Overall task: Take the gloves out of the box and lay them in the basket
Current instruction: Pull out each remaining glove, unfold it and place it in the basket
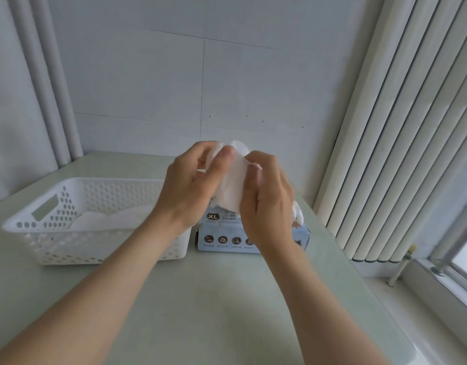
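Both the left hand (190, 185) and right hand (266, 196) pinch a glove (233, 185) above the box (227, 239); basket (42, 227) holds gloves (108, 219)

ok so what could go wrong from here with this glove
1. The left hand and right hand pinch the glove right above the box; lifting it may drag more gloves out.
2. A loose glove hangs at the box's right side and could slip onto the table.
3. The thin glove might bunch up instead of lying flat on the gloves in the basket.
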A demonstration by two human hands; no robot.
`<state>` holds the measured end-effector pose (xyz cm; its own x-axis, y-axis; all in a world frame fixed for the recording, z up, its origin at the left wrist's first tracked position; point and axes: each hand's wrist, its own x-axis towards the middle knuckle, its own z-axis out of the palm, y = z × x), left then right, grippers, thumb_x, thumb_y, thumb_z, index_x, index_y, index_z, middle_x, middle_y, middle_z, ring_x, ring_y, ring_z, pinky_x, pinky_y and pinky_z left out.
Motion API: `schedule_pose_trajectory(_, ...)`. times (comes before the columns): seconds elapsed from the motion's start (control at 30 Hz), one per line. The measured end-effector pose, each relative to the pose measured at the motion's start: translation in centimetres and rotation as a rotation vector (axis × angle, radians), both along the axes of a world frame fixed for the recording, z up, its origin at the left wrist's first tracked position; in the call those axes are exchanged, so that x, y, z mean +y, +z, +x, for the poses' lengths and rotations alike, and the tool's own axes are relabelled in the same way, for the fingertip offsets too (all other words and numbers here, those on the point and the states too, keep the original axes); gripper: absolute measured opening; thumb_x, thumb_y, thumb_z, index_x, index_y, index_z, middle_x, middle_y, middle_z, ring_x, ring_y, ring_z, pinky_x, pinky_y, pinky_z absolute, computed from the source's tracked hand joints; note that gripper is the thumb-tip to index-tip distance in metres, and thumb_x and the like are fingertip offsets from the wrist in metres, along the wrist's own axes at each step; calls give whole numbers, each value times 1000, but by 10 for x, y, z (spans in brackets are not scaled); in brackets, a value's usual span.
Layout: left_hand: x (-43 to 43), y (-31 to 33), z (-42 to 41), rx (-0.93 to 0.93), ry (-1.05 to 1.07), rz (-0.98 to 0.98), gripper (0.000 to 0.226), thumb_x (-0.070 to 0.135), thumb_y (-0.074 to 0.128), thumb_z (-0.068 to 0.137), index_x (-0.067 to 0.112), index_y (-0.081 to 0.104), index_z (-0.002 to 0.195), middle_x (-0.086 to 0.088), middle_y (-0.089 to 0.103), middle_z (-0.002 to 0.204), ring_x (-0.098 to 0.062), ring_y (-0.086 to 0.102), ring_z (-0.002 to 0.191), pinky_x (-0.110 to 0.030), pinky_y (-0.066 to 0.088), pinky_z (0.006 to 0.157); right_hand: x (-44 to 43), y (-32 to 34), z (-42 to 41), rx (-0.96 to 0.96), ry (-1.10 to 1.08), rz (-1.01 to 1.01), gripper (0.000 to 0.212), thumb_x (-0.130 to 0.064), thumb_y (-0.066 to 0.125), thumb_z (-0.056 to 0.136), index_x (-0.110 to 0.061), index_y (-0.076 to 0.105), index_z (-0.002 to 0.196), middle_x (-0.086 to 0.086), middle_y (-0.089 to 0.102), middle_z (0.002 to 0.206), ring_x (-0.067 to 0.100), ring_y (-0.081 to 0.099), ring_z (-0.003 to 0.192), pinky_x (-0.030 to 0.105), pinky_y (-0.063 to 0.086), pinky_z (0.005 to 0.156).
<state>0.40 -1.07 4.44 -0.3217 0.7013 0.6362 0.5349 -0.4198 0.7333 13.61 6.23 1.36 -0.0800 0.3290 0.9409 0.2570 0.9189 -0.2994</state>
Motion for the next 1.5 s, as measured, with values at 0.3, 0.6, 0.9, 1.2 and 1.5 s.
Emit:
schedule_pose_trajectory(0.3,-17,-4,-36,35,26,-5,36,37,47,112,21,72,92,-11,67,79,-19,59,70,-33,47,66,-30,-3,-17,-14,322,-314,21,-16,66,91,-15,57,110,-9,66,104,9,53,51,25,43,52)
schedule_pose_trajectory(0.6,-31,-20,-52,38,76,-16,21,38,64,104,24,77,95,9,74,81,-7,66,75,-26,49,67,-39,5,-24,-159,505,-877,14,-14,70,95,-14,76,107,11,77,91,26,73,63,32,54,49)
schedule_pose_trajectory(0.9,-35,-22,-56,38,149,-36,47,40,49,111,2,59,86,-4,41,68,-14,39,63,-33,33,61,-21,6,-17,54,760,-1049,34,-20,70,97,11,64,108,16,71,92,24,69,85,40,56,79)
schedule_pose_trajectory(1.2,-41,-15,-58,-345,56,-45,30,27,49,112,10,52,87,3,44,66,-17,38,63,-27,33,55,-19,7,-10,-174,653,-890,36,-33,60,109,-1,76,106,33,72,99,47,70,88,63,59,90)
schedule_pose_trajectory(1.5,-45,-11,-59,-318,61,-18,33,38,67,102,7,60,91,-2,52,74,-16,48,72,-30,41,66,-20,3,-17,-189,631,-1024,34,-31,57,106,1,67,109,16,66,90,33,67,81,50,56,77)
